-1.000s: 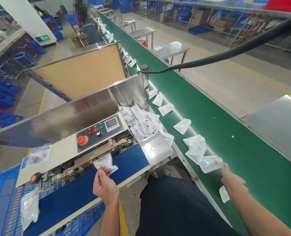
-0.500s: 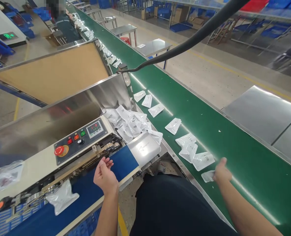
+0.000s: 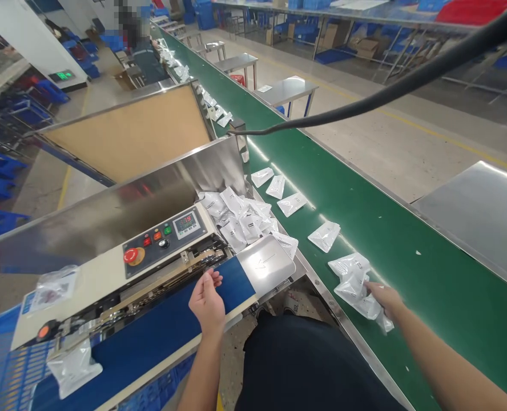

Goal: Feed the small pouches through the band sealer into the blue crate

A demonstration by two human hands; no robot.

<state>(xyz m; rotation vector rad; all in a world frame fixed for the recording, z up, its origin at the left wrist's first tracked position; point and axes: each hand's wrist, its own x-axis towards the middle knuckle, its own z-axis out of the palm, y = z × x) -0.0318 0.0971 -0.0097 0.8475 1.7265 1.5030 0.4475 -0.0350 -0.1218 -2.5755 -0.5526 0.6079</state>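
Right hand at clump of white pouches on green belt, fingers bent against them; can't tell if any pouch is properly pinched. Left hand over blue belt, fingers loosely curled, nothing in them that I can see. More pouches in heap beside metal plate, plus lone pouch toward left end of blue belt. Handling guess: light, floppy, shiny skin so probably slippery. I'd pinch flat edge, leave bulgy middle alone.

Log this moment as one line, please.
left hand: over blue belt, no pouch visible | right hand: at white pouches on green conveyor, grip unclear | lone pouch: blue belt's lower-left end
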